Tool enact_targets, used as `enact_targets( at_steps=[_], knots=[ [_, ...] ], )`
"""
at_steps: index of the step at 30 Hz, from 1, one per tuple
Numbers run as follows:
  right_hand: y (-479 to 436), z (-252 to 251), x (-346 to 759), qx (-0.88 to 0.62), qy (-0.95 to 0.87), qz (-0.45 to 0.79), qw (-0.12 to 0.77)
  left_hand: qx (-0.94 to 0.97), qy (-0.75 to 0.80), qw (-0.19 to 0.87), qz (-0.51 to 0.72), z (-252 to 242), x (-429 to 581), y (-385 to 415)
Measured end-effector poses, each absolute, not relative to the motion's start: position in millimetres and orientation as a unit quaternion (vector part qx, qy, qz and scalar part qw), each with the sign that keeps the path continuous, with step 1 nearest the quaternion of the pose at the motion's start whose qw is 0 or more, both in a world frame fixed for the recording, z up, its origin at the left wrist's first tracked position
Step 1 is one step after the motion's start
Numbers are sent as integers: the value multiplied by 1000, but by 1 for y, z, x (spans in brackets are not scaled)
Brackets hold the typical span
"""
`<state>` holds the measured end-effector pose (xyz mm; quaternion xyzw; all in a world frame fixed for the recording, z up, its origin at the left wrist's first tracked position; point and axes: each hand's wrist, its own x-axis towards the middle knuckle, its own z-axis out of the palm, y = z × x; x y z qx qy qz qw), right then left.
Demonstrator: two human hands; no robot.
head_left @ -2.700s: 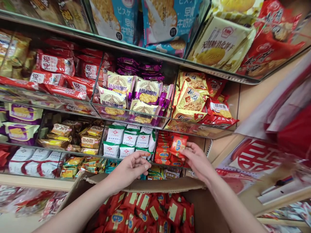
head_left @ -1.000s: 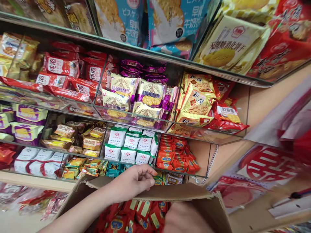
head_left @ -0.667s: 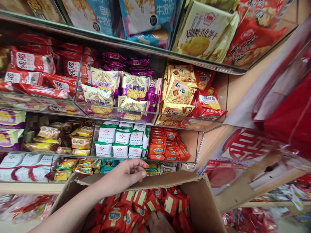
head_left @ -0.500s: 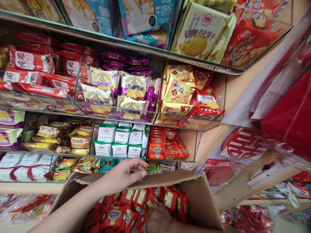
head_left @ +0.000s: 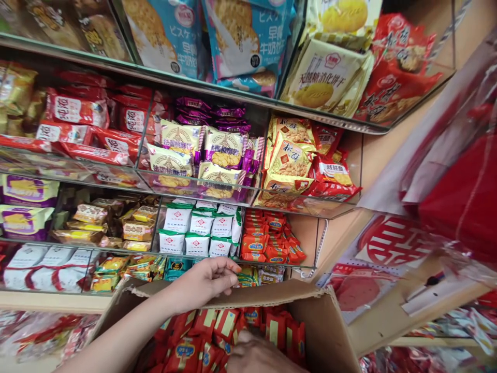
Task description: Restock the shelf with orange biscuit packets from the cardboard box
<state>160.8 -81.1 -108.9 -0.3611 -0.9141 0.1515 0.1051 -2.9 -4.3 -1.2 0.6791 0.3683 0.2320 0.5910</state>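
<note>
My left hand point(head_left: 205, 281) rests on the far flap of an open cardboard box point(head_left: 272, 294), fingers curled over its edge. My right hand point(head_left: 256, 356) is low inside the box among several red snack packets point(head_left: 194, 342); only its back shows and its fingers are buried in the packets. Straight ahead, a glass shelf compartment holds a stack of the same red and orange packets point(head_left: 269, 241), to the right of white and green packets point(head_left: 198, 228).
Glass shelves point(head_left: 233, 191) packed with biscuit bags rise in front: purple and yellow packs point(head_left: 202, 155), red bags point(head_left: 89, 119), blue bags point(head_left: 217, 36) on top. A wooden side panel point(head_left: 388, 155) and red packaging point(head_left: 462, 191) stand at the right.
My right hand left the shelf compartment, where it had placed a red packet, and dropped into the box among the packets. My left hand stayed on the flap. The view shifted slightly.
</note>
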Motion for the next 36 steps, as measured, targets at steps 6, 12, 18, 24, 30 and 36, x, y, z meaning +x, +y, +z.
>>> enact_targets(
  at_steps=[6,12,18,24,30,36],
  knots=[
    [-76,6,172,-497,-694,335,399,567,320,706,280,4,-6,-7],
    [-34,-5,173,-510,-576,385,510,610,308,680,266,9,-5,-11],
    [-30,-11,172,-451,-541,445,554,630,330,653,263,2,-2,-8],
    [-40,-17,175,-454,-563,338,603,569,362,680,286,6,1,-8],
    [-55,-14,171,-370,-761,103,523,517,349,710,328,7,-2,-6],
    [-52,-15,169,-438,-670,322,506,561,321,634,424,-1,-5,-2]
  ],
)
